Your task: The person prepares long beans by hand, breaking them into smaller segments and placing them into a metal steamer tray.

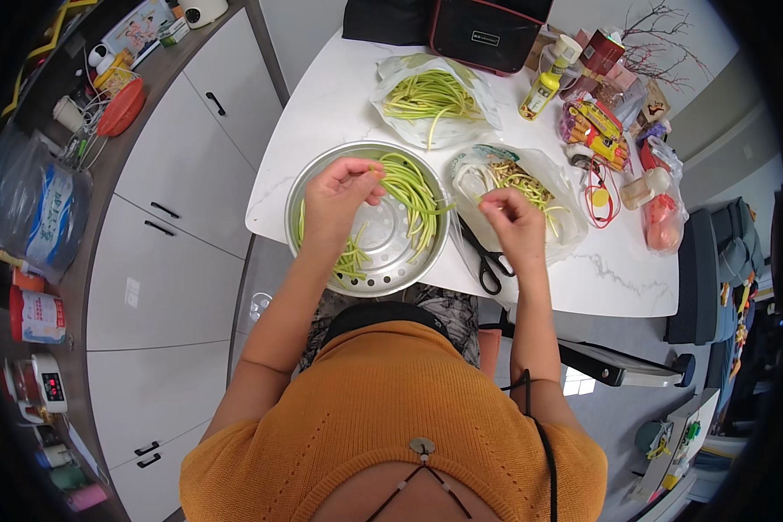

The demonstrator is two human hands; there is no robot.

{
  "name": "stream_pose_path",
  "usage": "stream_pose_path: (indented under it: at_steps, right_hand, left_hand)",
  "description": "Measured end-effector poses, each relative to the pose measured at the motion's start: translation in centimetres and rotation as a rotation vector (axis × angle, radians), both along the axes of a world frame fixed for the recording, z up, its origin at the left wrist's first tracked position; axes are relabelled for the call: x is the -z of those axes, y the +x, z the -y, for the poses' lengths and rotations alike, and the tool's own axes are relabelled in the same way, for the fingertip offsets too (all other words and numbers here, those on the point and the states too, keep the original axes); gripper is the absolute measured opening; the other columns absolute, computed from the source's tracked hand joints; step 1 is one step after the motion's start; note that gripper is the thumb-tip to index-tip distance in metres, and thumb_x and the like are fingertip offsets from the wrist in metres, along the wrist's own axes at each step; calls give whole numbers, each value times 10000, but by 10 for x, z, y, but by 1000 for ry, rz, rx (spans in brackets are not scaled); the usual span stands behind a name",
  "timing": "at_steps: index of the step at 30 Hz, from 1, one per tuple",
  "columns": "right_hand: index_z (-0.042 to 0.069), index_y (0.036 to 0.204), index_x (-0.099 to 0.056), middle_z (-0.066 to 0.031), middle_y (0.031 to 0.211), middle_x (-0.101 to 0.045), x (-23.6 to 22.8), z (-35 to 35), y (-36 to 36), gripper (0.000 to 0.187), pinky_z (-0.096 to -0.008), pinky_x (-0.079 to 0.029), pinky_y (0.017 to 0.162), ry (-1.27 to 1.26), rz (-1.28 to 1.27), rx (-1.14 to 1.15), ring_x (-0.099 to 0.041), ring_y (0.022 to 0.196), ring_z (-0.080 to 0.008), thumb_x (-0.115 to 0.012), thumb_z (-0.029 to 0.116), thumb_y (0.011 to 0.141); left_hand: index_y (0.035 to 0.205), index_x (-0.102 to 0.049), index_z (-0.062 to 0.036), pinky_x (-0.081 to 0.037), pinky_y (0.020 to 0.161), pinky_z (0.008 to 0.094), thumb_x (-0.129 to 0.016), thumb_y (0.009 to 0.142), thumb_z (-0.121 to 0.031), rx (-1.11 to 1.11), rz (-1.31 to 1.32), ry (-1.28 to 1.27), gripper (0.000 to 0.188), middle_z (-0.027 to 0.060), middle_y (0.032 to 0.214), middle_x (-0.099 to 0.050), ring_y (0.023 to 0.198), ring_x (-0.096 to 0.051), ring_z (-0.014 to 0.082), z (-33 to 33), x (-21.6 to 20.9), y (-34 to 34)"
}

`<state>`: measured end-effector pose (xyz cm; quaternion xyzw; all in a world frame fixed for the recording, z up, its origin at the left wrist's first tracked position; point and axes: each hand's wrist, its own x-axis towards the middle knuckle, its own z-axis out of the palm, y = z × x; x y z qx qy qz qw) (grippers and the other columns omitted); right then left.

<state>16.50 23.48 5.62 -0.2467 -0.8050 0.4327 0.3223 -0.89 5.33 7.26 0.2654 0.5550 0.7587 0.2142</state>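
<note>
A round perforated metal steamer tray (297,187) stands at the table's near edge, with long, thin light-green beans (409,196) along its right side and shorter pieces at its lower left. Over the tray's upper left, my left hand (335,200) has thumb and fingers pinched together beside the beans; what it holds is too small to tell. My right hand (515,226) is closed in a pinch above a white plastic bag (570,228) of stems and brownish scraps. Whatever is between its fingertips is hidden. Behind the tray, more long beans (431,94) lie in another plastic bag (487,91).
Black-handled scissors (489,277) lie between tray and scrap bag. A yellow-green bottle (541,91), a packet of sausages (596,130) and a red cord (613,204) are farther right. A black bag (487,35) stands at the back. White cabinets (170,270) line the left.
</note>
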Motion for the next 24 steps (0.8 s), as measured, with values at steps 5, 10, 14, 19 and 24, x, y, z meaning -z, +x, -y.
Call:
stream_pose_path:
  at_steps: [5, 10, 14, 19, 24]
  right_hand:
    - [47, 939, -652, -73, 830, -647, -11, -18, 12, 167, -270, -460, 580, 303, 157, 228, -561, 600, -173, -674, 78, 776]
    - [57, 968, -651, -96, 875, -641, -19, -11, 11, 181, -300, -478, 598, 389, -6, 115, -595, 634, -211, -652, 82, 789]
    - [86, 955, -653, -73, 903, -625, -33, 12, 4, 170, -311, -480, 587, 409, 136, -81, -599, 689, -216, -653, 129, 791]
    - [111, 919, -660, -58, 804, -602, -34, 29, -8, 167, -340, -478, 586, 695, 179, -131, -603, 705, -245, -674, 166, 762]
    - [83, 872, -648, -80, 786, -600, -23, 27, -14, 124, -325, -465, 569, 726, 209, -169, -590, 643, -241, -682, 109, 755]
  left_hand:
    - [957, -611, 27, -487, 643, 224, -597, 855, -33, -19, -41, 16, 120, 75, 868, -635, 719, -594, 110, 4, 6, -5]
    - [958, -616, 29, -490, 663, 214, -602, 847, -10, -11, -88, -19, 118, 67, 878, -630, 732, -592, 97, 0, 4, 2]
    - [945, -622, 36, -492, 663, 212, -603, 836, 9, -22, -299, -42, 114, 67, 895, -617, 736, -595, 96, -3, 3, 8]
    - [921, -642, 22, -489, 665, 214, -608, 814, 20, -41, -493, -106, 112, 67, 887, -611, 749, -599, 104, -4, -9, 18]
    - [905, -650, 7, -487, 662, 226, -610, 810, 3, -36, -531, -71, 103, 68, 872, -626, 745, -600, 110, -6, -9, 19]
